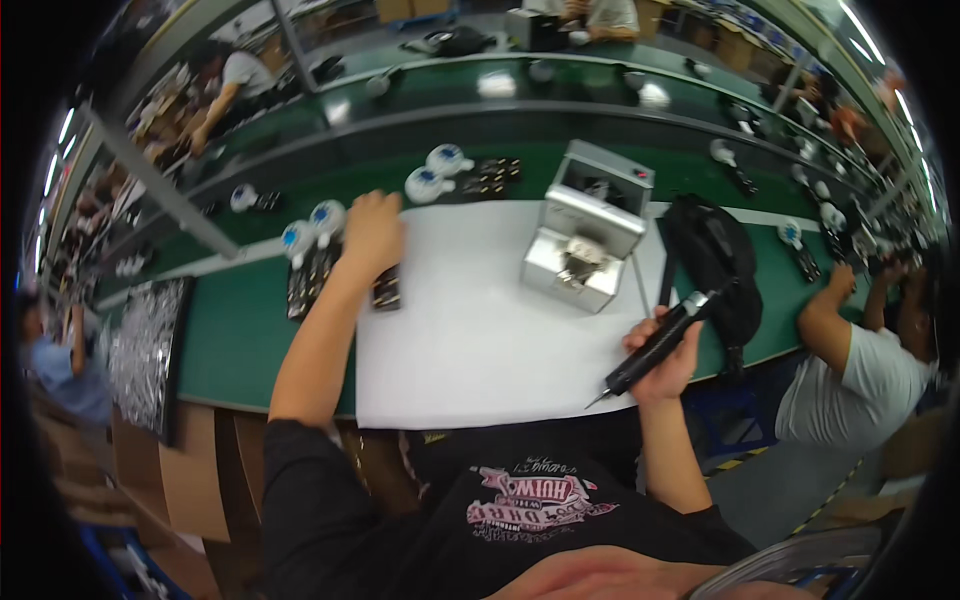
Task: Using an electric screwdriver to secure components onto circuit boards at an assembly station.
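Observation:
My left hand (372, 232) reaches far forward over the green bench and rests by a small dark part (386, 288) at the left edge of the white mat (480, 330). Its fingers curl near two white and blue round parts (312, 228) and a dark strip of parts (308, 278); whether it grips anything is hidden. My right hand (664, 362) is shut on a black electric screwdriver (655, 345), tip pointing down-left over the mat's near right corner.
A silver metal box-shaped machine (588, 232) stands at the mat's back right. A black bag (718, 262) lies to its right. More white and blue parts (436, 172) sit behind. A tray of dark parts (148, 345) is at left. Another person (850, 365) works on my right.

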`<state>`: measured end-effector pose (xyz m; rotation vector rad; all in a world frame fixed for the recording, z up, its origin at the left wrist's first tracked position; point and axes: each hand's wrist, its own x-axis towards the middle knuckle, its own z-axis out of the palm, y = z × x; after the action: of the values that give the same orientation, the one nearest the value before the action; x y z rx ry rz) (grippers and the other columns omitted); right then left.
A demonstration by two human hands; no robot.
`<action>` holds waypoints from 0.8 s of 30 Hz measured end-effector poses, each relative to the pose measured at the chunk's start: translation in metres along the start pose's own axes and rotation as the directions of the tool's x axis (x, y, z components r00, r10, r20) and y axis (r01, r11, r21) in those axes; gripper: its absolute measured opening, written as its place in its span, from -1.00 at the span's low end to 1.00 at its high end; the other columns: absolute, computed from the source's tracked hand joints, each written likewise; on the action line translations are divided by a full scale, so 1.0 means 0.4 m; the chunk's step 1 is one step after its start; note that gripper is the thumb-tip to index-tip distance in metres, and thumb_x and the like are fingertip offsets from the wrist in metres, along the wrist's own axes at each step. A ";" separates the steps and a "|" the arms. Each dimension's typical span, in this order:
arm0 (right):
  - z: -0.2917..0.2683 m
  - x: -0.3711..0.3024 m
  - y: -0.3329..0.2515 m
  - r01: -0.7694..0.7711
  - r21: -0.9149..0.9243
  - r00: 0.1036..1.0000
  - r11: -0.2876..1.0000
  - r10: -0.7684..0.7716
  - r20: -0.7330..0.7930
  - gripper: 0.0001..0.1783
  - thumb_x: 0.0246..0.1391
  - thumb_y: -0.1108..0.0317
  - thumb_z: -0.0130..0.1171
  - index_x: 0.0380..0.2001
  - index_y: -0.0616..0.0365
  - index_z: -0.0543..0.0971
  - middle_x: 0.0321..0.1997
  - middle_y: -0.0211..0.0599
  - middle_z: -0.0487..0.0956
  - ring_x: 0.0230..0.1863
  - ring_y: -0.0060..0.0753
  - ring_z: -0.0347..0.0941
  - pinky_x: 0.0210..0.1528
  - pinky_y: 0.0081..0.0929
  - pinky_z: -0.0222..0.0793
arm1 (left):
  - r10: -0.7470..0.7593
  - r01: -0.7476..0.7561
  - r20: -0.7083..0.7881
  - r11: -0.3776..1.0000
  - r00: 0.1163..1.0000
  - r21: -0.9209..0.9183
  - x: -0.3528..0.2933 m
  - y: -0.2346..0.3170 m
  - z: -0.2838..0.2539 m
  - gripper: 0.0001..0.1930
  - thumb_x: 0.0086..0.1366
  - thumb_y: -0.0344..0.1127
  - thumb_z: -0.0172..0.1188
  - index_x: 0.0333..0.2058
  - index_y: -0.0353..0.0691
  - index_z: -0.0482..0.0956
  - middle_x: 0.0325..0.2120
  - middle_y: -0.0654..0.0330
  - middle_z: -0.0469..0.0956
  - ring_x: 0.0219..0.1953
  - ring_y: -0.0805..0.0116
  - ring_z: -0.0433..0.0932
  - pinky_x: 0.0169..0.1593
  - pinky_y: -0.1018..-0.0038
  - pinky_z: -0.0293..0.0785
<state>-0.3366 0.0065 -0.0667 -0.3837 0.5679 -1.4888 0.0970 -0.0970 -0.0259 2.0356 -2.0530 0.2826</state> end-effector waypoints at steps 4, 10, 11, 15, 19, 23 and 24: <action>0.008 -0.008 -0.017 -0.042 0.040 0.999 0.998 0.043 -0.017 -0.29 0.35 -0.34 -0.15 0.03 0.14 0.49 -0.43 -0.35 0.45 -0.43 -0.42 0.39 -0.27 -0.39 0.31 | 0.051 -0.037 0.030 0.935 0.998 -0.352 -0.007 0.153 -0.033 -0.47 0.07 -0.18 0.39 0.00 -0.32 0.59 -0.10 -0.08 0.60 0.04 -0.08 0.50 0.12 0.14 0.44; 0.015 -0.012 -0.036 -0.429 0.171 0.842 0.887 0.325 0.430 -0.27 0.36 -0.33 -0.15 0.10 0.18 0.43 -0.47 -0.45 0.36 -0.57 -0.55 0.29 -0.37 -0.44 0.28 | 0.083 -0.035 0.033 0.699 0.996 -0.715 -0.045 0.136 0.080 -0.45 0.10 -0.12 0.40 0.01 -0.32 0.57 -0.10 -0.07 0.62 0.00 -0.03 0.57 0.09 0.22 0.48; 0.051 -0.011 -0.038 -0.334 0.096 0.858 0.938 0.260 0.443 -0.26 0.35 -0.34 -0.14 0.11 0.18 0.42 -0.48 -0.46 0.34 -0.60 -0.56 0.26 -0.39 -0.43 0.27 | 0.227 -0.171 -0.031 0.631 0.973 -0.756 -0.040 0.098 0.079 -0.45 0.11 -0.11 0.40 0.01 -0.31 0.56 -0.11 -0.07 0.62 -0.03 -0.03 0.58 0.07 0.24 0.49; 0.225 0.021 -0.051 0.171 -0.150 0.831 0.974 -0.061 0.553 -0.19 0.29 -0.39 -0.08 0.16 0.17 0.34 -0.48 -0.39 0.36 -0.58 -0.50 0.29 -0.38 -0.37 0.30 | 0.283 -0.100 0.082 0.574 0.956 -0.812 -0.046 0.117 0.039 -0.46 0.13 -0.05 0.39 -0.03 -0.30 0.55 -0.10 -0.05 0.61 -0.02 -0.05 0.57 0.08 0.23 0.48; 0.326 0.058 -0.024 0.599 -0.264 0.684 0.756 -0.311 0.660 -0.15 0.25 -0.44 -0.06 0.15 0.18 0.30 -0.41 -0.27 0.45 -0.51 -0.39 0.39 -0.32 -0.29 0.38 | 0.233 -0.060 0.113 0.624 0.966 -0.779 -0.086 0.221 0.035 -0.46 0.13 -0.04 0.39 -0.03 -0.27 0.54 -0.10 -0.05 0.61 -0.02 -0.05 0.57 0.06 0.21 0.48; 0.356 0.105 0.036 0.799 -0.278 0.546 0.534 -0.448 0.708 -0.13 0.22 -0.47 -0.06 0.15 0.17 0.31 -0.36 -0.20 0.52 -0.47 -0.32 0.45 -0.28 -0.23 0.43 | 0.369 -0.301 -0.103 0.533 0.924 -0.791 -0.105 0.236 0.057 -0.47 0.10 -0.05 0.39 -0.03 -0.23 0.53 -0.15 -0.04 0.62 -0.06 -0.05 0.59 0.00 0.21 0.50; 0.359 0.114 0.047 0.837 -0.278 0.511 0.471 -0.494 0.704 -0.12 0.22 -0.48 -0.06 0.14 0.17 0.32 -0.34 -0.19 0.54 -0.45 -0.30 0.46 -0.26 -0.21 0.44 | 0.432 -0.407 -0.200 0.463 0.879 -0.787 -0.106 0.236 0.056 -0.47 0.10 -0.05 0.40 -0.03 -0.22 0.53 -0.17 -0.04 0.62 -0.08 -0.04 0.60 -0.03 0.21 0.51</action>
<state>-0.2394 -0.0524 0.0342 -1.6954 0.4064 -1.8398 0.0020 -0.0620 -0.0572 0.9434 -2.0803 -0.5564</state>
